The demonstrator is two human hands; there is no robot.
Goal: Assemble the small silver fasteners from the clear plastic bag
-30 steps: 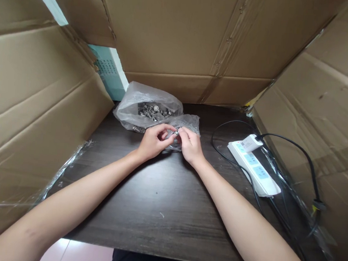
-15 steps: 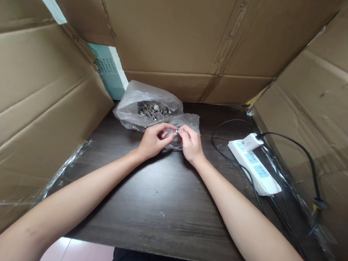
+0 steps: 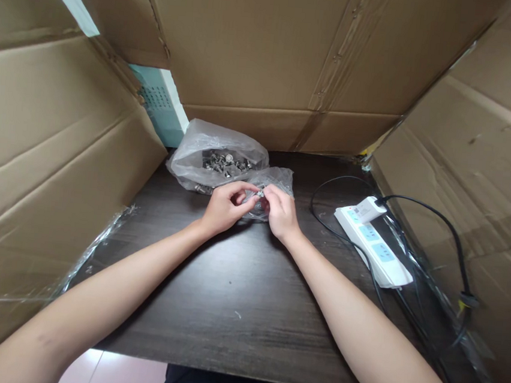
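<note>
Between the fingertips of both hands is a small silvery metal part, too small for me to make out its exact kind. My left hand pinches it from the left with thumb and forefinger. From the right, my right hand closes thumb and fingers on it. Just beneath and behind the hands lies a small clear plastic bag, partly covered by them. Behind my left hand, a larger clear plastic bag gapes toward me, with several small metal parts inside.
A white power strip with a white plug-in adapter lies on the right of the dark wooden table. Black cables loop around it. Cardboard walls enclose the table at the left, back and right.
The fingers of my right hand have shifted very slightly at the small metal part, which shows a little more. Otherwise the hands and bags stay in place.
</note>
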